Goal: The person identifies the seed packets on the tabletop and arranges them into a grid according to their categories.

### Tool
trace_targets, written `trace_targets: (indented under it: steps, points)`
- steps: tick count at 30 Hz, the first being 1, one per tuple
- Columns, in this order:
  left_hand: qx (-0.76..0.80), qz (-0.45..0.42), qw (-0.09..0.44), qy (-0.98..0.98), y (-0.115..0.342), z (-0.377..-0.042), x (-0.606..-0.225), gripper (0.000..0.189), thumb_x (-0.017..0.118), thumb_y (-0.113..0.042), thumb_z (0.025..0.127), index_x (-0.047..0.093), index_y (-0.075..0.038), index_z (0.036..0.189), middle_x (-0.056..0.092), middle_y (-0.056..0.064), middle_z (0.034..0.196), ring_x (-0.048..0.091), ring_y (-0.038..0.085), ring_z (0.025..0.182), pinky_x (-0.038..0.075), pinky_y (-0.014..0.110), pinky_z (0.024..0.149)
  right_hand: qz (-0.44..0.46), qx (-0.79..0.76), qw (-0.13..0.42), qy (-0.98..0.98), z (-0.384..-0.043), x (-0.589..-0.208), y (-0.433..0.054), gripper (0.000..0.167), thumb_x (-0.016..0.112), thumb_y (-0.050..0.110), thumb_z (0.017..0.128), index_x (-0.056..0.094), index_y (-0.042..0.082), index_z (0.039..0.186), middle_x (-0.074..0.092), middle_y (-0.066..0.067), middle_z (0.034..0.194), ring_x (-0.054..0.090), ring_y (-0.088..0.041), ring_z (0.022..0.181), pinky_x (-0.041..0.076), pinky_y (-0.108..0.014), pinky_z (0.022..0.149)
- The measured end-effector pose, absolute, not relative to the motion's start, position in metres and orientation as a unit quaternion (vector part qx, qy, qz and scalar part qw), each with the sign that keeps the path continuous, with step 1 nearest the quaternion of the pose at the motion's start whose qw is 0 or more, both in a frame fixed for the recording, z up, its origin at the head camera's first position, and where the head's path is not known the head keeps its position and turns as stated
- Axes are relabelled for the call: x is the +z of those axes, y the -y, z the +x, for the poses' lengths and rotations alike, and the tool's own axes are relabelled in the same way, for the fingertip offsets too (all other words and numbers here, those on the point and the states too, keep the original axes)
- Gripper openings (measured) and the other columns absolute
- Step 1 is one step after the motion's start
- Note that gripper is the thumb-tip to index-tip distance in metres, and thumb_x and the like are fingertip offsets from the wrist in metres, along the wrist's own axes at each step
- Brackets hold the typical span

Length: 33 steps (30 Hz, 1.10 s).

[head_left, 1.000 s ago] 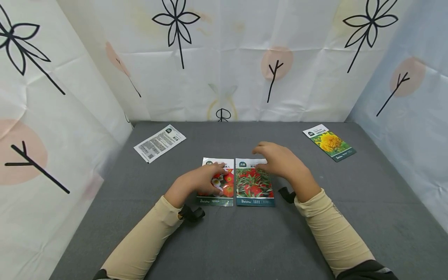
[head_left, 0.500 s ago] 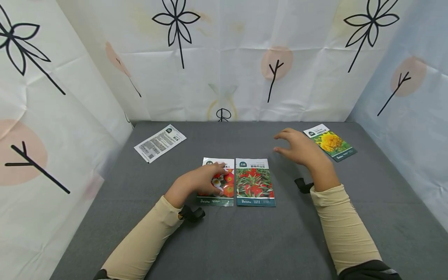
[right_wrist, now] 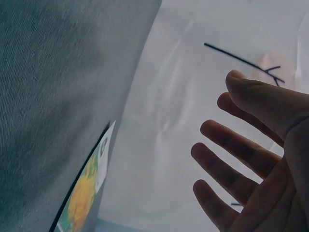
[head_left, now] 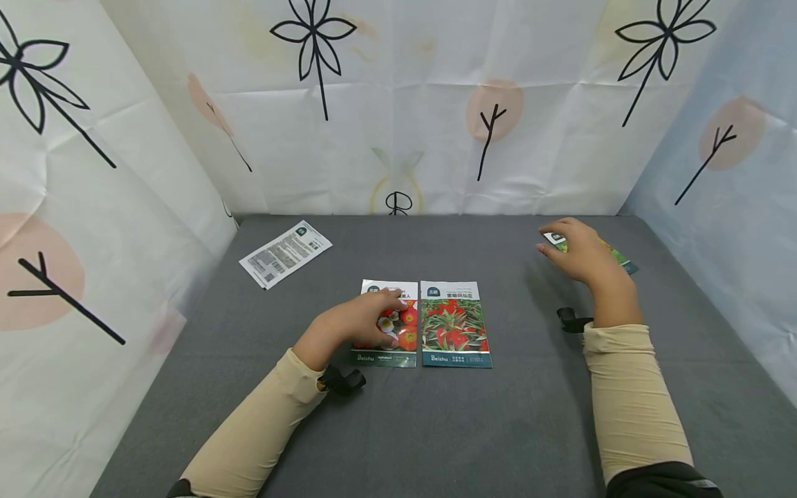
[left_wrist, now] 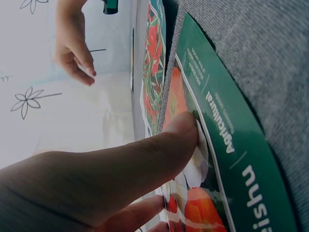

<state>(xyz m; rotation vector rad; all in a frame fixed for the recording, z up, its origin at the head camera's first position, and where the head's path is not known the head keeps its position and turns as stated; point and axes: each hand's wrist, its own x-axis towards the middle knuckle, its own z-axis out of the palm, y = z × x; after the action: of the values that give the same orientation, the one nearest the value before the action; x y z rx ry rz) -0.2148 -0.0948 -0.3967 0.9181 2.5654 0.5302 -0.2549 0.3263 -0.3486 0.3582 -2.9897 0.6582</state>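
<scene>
Hands and 4 printed packets on a grey cloth (head_left: 467, 429); places are given relative to the red-flower packet (head_left: 456, 325), which lies face up near the middle. Immediately left of it, separated by a narrow gap, is the poppy packet (head_left: 407, 337). The left hand (head_left: 358, 319) rests on this packet, thumb and fingers spread, pinching nothing; the left wrist view shows the thumb laid on the printed face. The right hand (head_left: 585, 252) is beyond and to the right of the red-flower packet, above the yellow-flower packet (right_wrist: 83, 193). Its fingers are spread and slightly bent; the right wrist view shows them apart from that packet and holding nothing. The white text-side packet (head_left: 286, 254) lies beyond and to the left of the red-flower packet.

Change: 1 s earlier the right hand was over the red-flower packet; it has since travelled to the right, leaving that packet fully exposed. The left hand and the 4 packets show no evident shift. This suggests that handling has passed from the red-flower packet to the yellow-flower packet, while the left hand appears to steady the poppy packet.
</scene>
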Motion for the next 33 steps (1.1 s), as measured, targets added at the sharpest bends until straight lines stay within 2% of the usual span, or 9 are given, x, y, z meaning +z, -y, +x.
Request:
trace_targets:
  steps: [10,22,29,33]
  points:
    - [0.195,0.322,0.189,-0.907,0.095,-0.215,-0.396,0.067,0.084,-0.021,0.092,0.059,-0.006,0.151,0.035,0.018,0.172,0.032,0.041,0.16,0.035,0.055,0.127,0.064,0.224,0.034,0.972,-0.257,-0.356,-0.359,0.049,0.061,0.024,0.108,0.054,-0.006,0.146,0.044,-0.038,0.153,0.036,-0.059,0.144,0.03,-0.075,0.116]
    - [0.197,0.314,0.201,-0.907,0.096,-0.215,-0.396,0.069,0.083,-0.021,0.093,0.055,-0.007,0.155,0.032,0.017,0.174,0.031,0.04,0.161,0.037,0.055,0.126,0.022,0.227,-0.006,0.974,-0.263,-0.367,-0.377,0.052,0.056,0.025,0.11,0.049,-0.007,0.151,0.037,-0.042,0.156,0.031,-0.062,0.146,0.027,-0.077,0.116]
    - [0.196,0.315,0.197,-0.908,0.095,-0.216,-0.399,0.067,0.084,-0.024,0.093,0.057,-0.008,0.153,0.033,0.016,0.173,0.03,0.039,0.161,0.036,0.055,0.127,0.009,0.232,-0.026,0.972,-0.269,-0.37,-0.387,0.058,0.052,0.025,0.112,0.038,-0.004,0.16,0.029,-0.042,0.162,0.026,-0.064,0.148,0.025,-0.08,0.116]
    - [0.195,0.315,0.195,-0.908,0.095,-0.217,-0.4,0.068,0.084,-0.023,0.093,0.057,-0.008,0.153,0.032,0.016,0.174,0.031,0.039,0.161,0.038,0.054,0.126,0.01,0.231,-0.032,0.972,-0.273,-0.37,-0.391,0.056,0.052,0.025,0.112,0.04,-0.004,0.159,0.029,-0.042,0.161,0.025,-0.065,0.148,0.024,-0.08,0.117]
